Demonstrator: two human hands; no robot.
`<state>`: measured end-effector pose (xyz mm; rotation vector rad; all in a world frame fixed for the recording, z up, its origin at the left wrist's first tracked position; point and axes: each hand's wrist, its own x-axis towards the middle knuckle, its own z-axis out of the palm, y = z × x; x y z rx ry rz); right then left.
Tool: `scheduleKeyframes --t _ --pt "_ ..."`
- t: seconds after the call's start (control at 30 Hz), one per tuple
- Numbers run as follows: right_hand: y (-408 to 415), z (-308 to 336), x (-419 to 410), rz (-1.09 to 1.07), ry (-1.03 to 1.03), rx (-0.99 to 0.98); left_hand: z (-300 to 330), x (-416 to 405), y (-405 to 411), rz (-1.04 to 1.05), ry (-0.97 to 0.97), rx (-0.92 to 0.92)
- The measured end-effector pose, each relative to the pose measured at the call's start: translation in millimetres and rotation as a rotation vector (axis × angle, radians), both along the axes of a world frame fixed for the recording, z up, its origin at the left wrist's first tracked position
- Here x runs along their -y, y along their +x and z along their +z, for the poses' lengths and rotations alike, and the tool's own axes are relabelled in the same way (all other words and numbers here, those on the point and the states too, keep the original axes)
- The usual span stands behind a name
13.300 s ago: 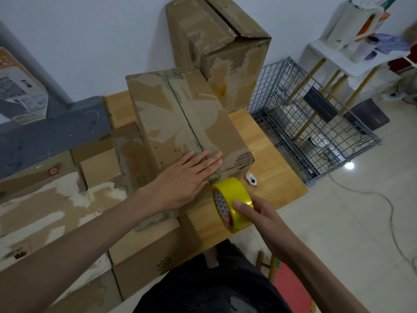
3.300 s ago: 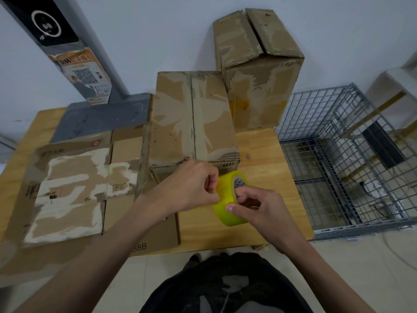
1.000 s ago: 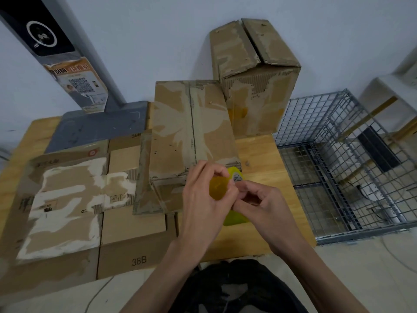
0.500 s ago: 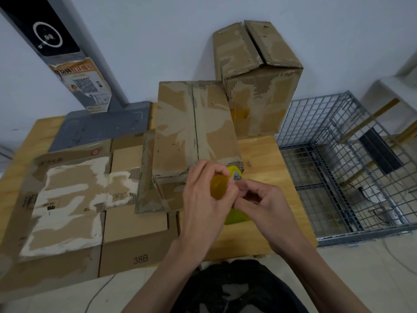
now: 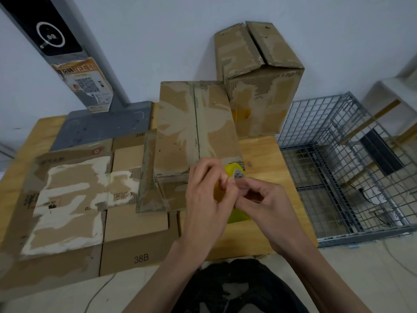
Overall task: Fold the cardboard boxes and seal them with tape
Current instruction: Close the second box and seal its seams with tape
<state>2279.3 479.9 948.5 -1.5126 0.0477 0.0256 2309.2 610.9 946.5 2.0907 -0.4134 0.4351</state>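
Head view: the left hand curls its fingers over the yellow tape roll, fingertips pinching at its rim. At three o'clock of it, the right hand has fingers bent, thumb and forefinger meeting the left fingertips on the roll. Whether a loose tape end sits between them cannot be told; both hands hide most of the roll. At twelve o'clock lies the folded cardboard box on the wooden table, seam untaped. Farther back, at one o'clock, stands another box.
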Motion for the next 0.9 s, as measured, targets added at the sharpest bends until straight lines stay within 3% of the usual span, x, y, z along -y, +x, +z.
scheduleKeyframes --t 0.13,0.37,0.63,0.9 --pt "2 -1 1 0.016 0.003 0.007 1 -2 1 0.007 -0.048 -0.059" --pt "4 -4 2 0.025 -0.076 0.036 -2 -6 1 0.055 -0.065 0.041" --pt "9 -1 20 0.147 -0.21 0.043 19 -37 37 -0.232 0.097 -0.128" --pt "11 -2 23 0.167 -0.246 0.06 26 -36 54 -0.331 0.203 -0.117"
